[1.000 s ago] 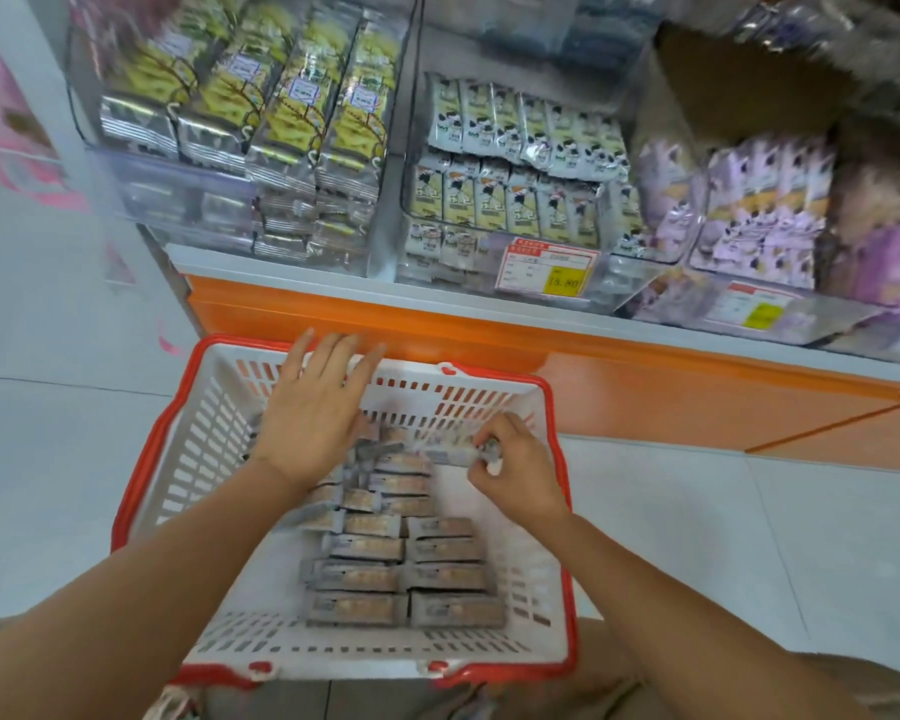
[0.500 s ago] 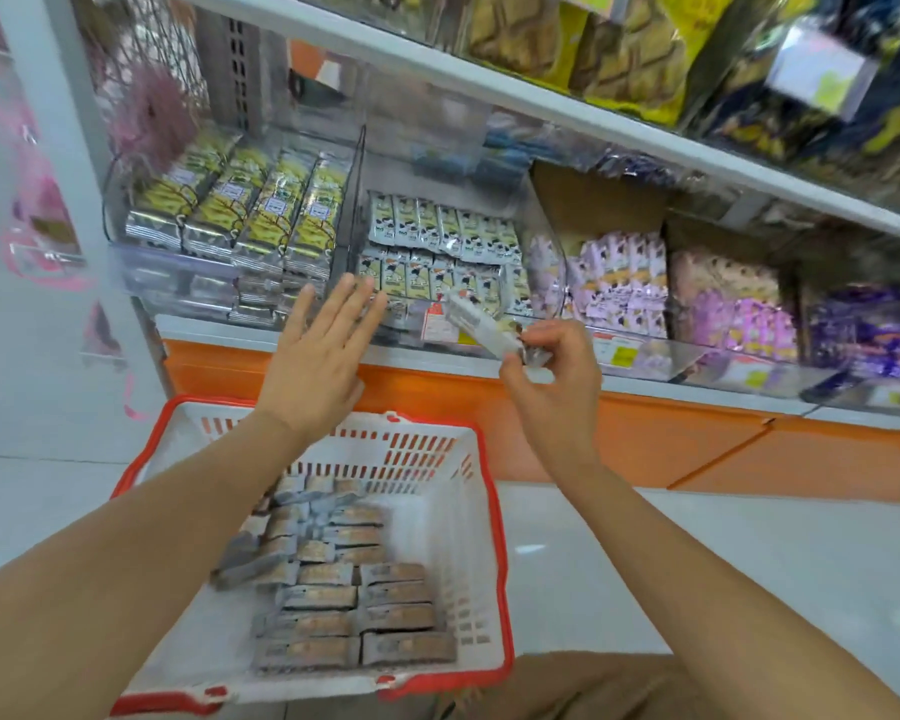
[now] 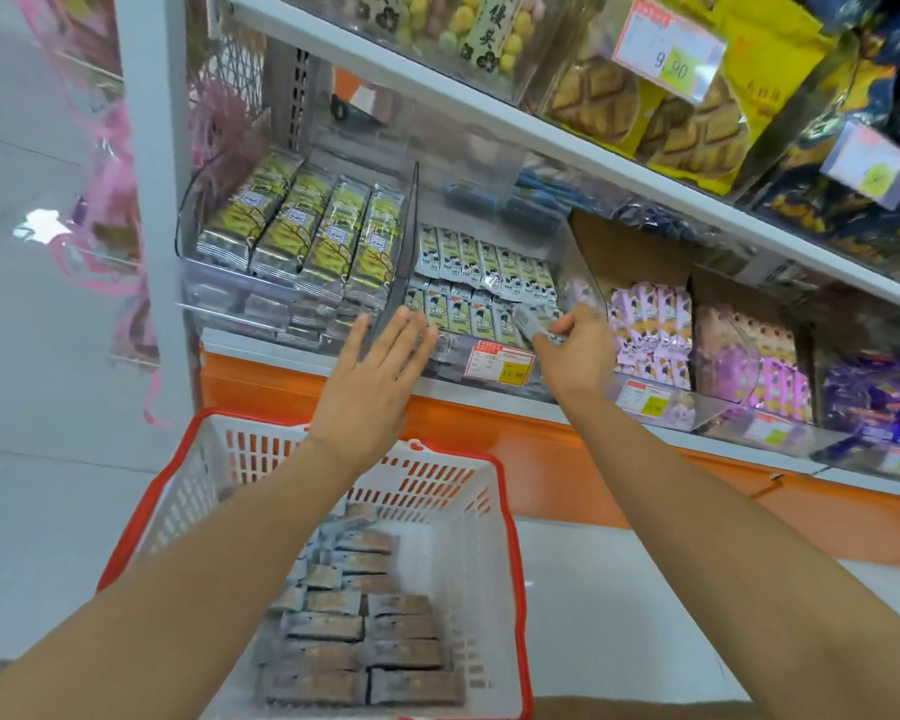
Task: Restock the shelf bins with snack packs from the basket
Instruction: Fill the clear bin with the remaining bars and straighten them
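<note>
Done so far: we pinch one snack pack [image 3: 528, 320] in our right hand [image 3: 575, 350], fingers and thumb tight on it; it is at the front of the middle bin [image 3: 500, 379], not down inside yet; that bin has rows of packs in it already
Left hand: our left hand [image 3: 372, 376] is flat, fingers straight and spread, holding nothing; it is by the bin's left wall; we cannot tell if it touches
Left to do: many packs [image 3: 365, 636] lie in rows in the basket [image 3: 510, 537] below us; we think most of the job is ahead
Shelf: the shelf [image 3: 489, 428] is white with an orange bottom; clear bins stand side by side; price tags [image 3: 500, 362] are on the fronts
Room: a pale, shiny floor [image 3: 48, 459]; pink ribbons [image 3: 110, 200] hang at the left
</note>
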`<state>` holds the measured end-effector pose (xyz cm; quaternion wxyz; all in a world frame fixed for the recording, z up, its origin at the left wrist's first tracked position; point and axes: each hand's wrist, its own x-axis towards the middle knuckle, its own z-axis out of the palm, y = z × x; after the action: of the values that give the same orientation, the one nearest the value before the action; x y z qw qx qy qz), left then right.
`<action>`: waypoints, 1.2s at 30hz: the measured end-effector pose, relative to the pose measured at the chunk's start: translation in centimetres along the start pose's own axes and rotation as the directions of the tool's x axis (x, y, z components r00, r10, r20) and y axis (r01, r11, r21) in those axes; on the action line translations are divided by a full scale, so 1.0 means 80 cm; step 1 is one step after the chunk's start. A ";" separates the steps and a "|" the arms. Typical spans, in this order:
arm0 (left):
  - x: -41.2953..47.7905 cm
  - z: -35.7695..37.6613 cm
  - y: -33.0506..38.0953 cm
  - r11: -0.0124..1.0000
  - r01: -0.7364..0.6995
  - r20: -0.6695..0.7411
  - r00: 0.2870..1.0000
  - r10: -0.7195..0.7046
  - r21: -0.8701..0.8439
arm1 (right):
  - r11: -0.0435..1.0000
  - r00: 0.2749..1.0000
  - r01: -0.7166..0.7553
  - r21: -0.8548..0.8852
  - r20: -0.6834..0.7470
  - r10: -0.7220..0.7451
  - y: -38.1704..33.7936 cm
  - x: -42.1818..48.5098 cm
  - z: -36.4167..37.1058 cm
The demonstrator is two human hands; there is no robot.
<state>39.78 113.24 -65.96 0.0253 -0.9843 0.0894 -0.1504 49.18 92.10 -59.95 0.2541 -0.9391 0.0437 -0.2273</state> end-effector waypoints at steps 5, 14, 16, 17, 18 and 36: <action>-0.001 0.003 -0.003 0.999 -0.013 -0.043 0.999 0.011 -0.040 | 0.991 0.996 0.002 -0.137 0.090 0.011 0.004 0.006 0.005; -0.002 -0.003 0.000 1.000 -0.007 -0.001 1.000 0.007 0.000 | 0.994 0.987 0.043 -0.100 0.160 -0.026 0.004 -0.001 -0.004; -0.002 -0.004 0.001 1.000 -0.004 0.008 1.000 0.004 0.014 | 0.998 0.984 0.036 -0.047 0.175 -0.027 0.010 -0.005 -0.007; -0.002 -0.005 0.002 1.000 -0.001 0.015 1.000 0.001 0.026 | 0.999 0.984 0.033 -0.021 0.177 -0.028 0.013 -0.008 -0.009; -0.002 -0.006 0.003 0.999 0.002 0.024 1.000 -0.003 0.041 | 0.999 0.984 0.035 0.001 0.176 -0.035 0.016 -0.014 -0.010; -0.056 0.020 -0.022 0.998 -0.038 0.046 0.998 0.040 -0.043 | 0.923 0.803 0.319 0.214 0.456 -0.383 0.027 -0.167 0.018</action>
<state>36.36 115.84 -68.62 0.0097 -0.9859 0.1113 -0.1249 37.95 93.53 -67.57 0.2691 -0.9392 -0.2114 -0.0276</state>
